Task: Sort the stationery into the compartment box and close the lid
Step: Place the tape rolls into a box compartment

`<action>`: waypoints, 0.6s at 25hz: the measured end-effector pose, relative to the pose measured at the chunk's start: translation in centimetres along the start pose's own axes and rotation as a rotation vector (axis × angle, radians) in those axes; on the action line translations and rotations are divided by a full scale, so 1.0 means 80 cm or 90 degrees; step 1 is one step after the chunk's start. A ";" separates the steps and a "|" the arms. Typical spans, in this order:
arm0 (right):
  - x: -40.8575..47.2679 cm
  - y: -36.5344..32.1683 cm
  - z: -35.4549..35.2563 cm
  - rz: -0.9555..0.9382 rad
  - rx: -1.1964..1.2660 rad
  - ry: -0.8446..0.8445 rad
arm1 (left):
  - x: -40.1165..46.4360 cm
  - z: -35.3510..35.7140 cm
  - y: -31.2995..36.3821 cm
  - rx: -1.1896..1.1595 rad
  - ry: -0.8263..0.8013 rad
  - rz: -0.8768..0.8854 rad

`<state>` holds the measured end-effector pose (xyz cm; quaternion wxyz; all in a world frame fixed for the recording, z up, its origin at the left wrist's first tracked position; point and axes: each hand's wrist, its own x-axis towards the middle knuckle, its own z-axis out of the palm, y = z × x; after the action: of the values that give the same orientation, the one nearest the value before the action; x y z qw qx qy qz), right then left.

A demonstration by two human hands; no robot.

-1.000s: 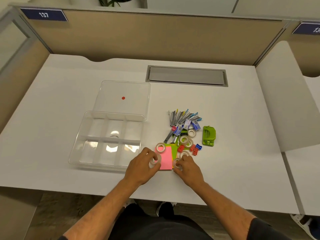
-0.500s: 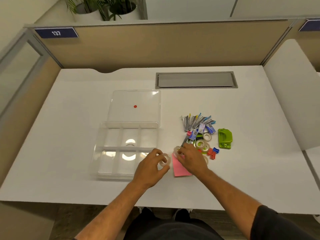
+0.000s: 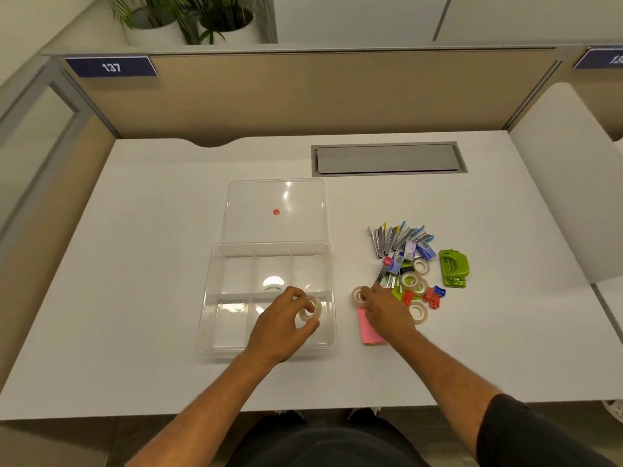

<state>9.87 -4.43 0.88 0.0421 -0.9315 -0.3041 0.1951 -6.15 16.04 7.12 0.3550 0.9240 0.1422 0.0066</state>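
Observation:
A clear compartment box [image 3: 215,298] stands open on the white desk, its lid [image 3: 276,200] lying flat behind it. My left hand [image 3: 283,325] pinches a clear tape roll [image 3: 312,310] over the box's front right compartment. My right hand [image 3: 384,308] rests on the stationery pile and its fingers grip another tape roll [image 3: 358,294] at the pile's left edge. A pink sticky pad [image 3: 369,332] lies partly under that hand. More tape rolls [image 3: 418,311], staplers [image 3: 394,237] and red clips [image 3: 433,296] lie to the right.
A green hole punch [image 3: 453,267] sits at the right of the pile. A grey cable hatch [image 3: 387,159] is set into the desk behind. Beige partition walls enclose the desk at the back and left, and a white panel [image 3: 556,183] rises on the right.
My left hand has carried its tape roll leftward from beside the pink pad to above the box. My right hand has shifted up onto the tape roll at the pile's left edge.

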 end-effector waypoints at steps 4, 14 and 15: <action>0.004 -0.011 0.001 0.057 0.011 -0.002 | 0.001 -0.013 -0.025 -0.015 -0.007 0.036; 0.000 -0.038 -0.013 0.082 0.049 0.085 | 0.008 -0.046 -0.063 -0.039 -0.013 0.071; -0.001 -0.045 -0.016 0.078 0.081 0.105 | 0.007 -0.049 -0.068 -0.044 -0.009 0.068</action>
<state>8.36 -1.49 2.78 0.1139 -0.9567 -0.2290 0.1386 -7.46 22.61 6.47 0.3868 0.9174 0.0901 0.0236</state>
